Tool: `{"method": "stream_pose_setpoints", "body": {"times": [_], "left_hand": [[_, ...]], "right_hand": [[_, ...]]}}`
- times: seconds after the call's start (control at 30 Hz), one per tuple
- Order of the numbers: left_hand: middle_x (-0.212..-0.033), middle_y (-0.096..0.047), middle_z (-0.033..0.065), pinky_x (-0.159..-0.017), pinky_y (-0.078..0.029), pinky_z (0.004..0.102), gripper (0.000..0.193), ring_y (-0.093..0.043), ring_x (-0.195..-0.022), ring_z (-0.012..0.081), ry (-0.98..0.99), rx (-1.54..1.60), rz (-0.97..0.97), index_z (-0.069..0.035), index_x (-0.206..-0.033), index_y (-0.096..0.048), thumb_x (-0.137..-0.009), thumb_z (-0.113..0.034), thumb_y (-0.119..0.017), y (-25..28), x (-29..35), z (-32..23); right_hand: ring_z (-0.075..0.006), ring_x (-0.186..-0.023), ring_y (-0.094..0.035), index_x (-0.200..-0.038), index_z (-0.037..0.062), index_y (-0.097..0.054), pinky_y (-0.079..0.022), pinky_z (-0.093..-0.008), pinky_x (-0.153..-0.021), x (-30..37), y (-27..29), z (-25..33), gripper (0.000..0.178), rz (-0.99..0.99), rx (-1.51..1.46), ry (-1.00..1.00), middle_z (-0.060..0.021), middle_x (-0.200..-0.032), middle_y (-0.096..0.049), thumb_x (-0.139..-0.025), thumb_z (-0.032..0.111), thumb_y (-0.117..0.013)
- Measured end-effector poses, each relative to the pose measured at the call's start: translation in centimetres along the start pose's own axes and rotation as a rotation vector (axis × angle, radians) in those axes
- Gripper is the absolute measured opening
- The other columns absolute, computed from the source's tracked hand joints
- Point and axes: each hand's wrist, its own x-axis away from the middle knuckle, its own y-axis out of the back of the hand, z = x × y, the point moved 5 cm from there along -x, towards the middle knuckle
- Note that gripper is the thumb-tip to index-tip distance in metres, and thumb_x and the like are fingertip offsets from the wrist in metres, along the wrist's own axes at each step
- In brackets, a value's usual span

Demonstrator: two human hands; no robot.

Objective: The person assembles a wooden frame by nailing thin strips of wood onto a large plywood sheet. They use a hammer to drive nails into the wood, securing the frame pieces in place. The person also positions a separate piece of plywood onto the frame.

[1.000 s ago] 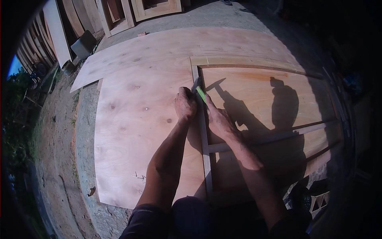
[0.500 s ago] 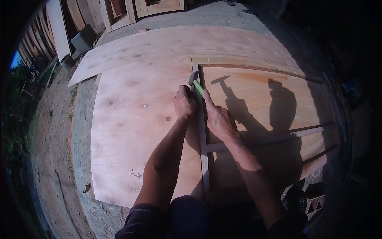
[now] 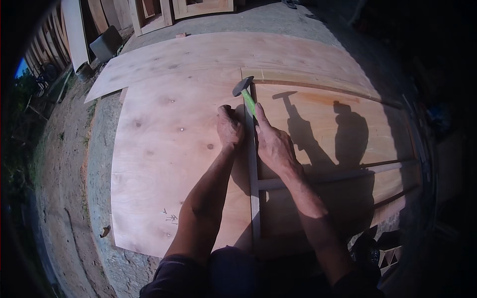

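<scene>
My right hand (image 3: 276, 149) is closed round the green handle of a hammer (image 3: 249, 102). The hammer's dark metal head hangs over the left strip of a wooden frame (image 3: 254, 193), near the frame's far left corner. Close to its left, my left hand (image 3: 230, 126) is closed at the edge of that strip, fingers curled; whatever they may hold is hidden. Under both hands lies a large pale plywood sheet (image 3: 154, 159) with several knots. Several loose nails (image 3: 171, 217) rest on it, left of my left forearm.
A crossbar (image 3: 338, 174) spans the frame on the right, where my shadow falls. Beyond the plywood stand a wooden cabinet frame (image 3: 203, 9) and leaning boards (image 3: 74, 35). A grey container (image 3: 106, 43) sits at the far left. A hollow block (image 3: 390, 258) lies lower right.
The hammer head has risen off the strip, showing larger and tilted more to the right. My right hand has lifted slightly with it. My left hand stays in place.
</scene>
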Motion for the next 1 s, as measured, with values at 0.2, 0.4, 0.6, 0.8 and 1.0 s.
{"method": "stream_pose_setpoints", "body": {"times": [0.2,0.4,0.6,0.8,1.0], "left_hand": [[-0.107,-0.066,0.0165,-0.092,-0.046,0.0467,0.040,-0.059,-0.105,0.0381,0.120,-0.033,0.028,-0.004,-0.117,-0.049,-0.078,0.000,-0.054,-0.7,0.9,0.3],[-0.106,-0.067,0.0188,-0.089,-0.048,0.0462,0.037,-0.061,-0.100,0.0404,-0.028,0.093,-0.005,-0.003,-0.114,-0.051,-0.078,0.002,-0.053,-1.9,0.7,-0.3],[-0.100,-0.067,0.0067,-0.086,-0.049,0.0306,0.017,-0.062,-0.095,0.0179,0.123,0.620,0.116,-0.003,-0.109,-0.056,-0.093,0.001,-0.056,2.3,-1.0,4.9],[-0.095,-0.070,0.0042,-0.079,-0.051,0.0265,0.012,-0.063,-0.089,0.0104,0.268,0.337,0.355,-0.002,-0.103,-0.068,-0.092,-0.007,-0.066,16.2,4.7,5.4],[-0.098,-0.074,0.0154,-0.081,-0.056,0.0353,0.019,-0.072,-0.090,0.0256,0.402,-0.396,0.266,-0.002,-0.103,-0.068,-0.085,-0.010,-0.068,32.9,13.4,7.5]], "right_hand": [[-0.0420,-0.079,-0.068,-0.157,0.0162,-0.030,-0.053,-0.0475,-0.071,0.4,-4.3,-3.5,0.070,0.207,0.034,-0.171,-0.0259,-0.090,-0.067,-0.093,0.001,-0.054],[-0.0433,-0.078,-0.066,-0.158,0.0186,-0.026,-0.052,-0.0501,-0.073,2.2,-5.1,-7.6,0.071,0.006,0.139,-0.069,-0.0258,-0.091,-0.068,-0.094,0.002,-0.053],[-0.0453,-0.087,-0.067,-0.159,0.0197,-0.024,-0.050,-0.0535,-0.071,1.3,-3.9,0.7,0.072,0.162,0.043,-0.178,-0.0302,-0.089,-0.066,-0.095,0.004,-0.054],[-0.0163,-0.077,-0.056,-0.159,0.0158,-0.026,-0.049,-0.0299,-0.073,8.2,-9.7,-3.4,0.064,-0.006,-0.333,-0.274,-0.0185,-0.112,-0.066,-0.100,0.005,-0.048],[-0.0237,-0.106,-0.064,-0.158,0.0122,-0.028,-0.050,-0.0324,-0.089,8.6,-10.7,-2.1,0.059,-0.032,-0.309,-0.238,-0.0201,-0.148,-0.050,-0.103,0.010,-0.048]]}}
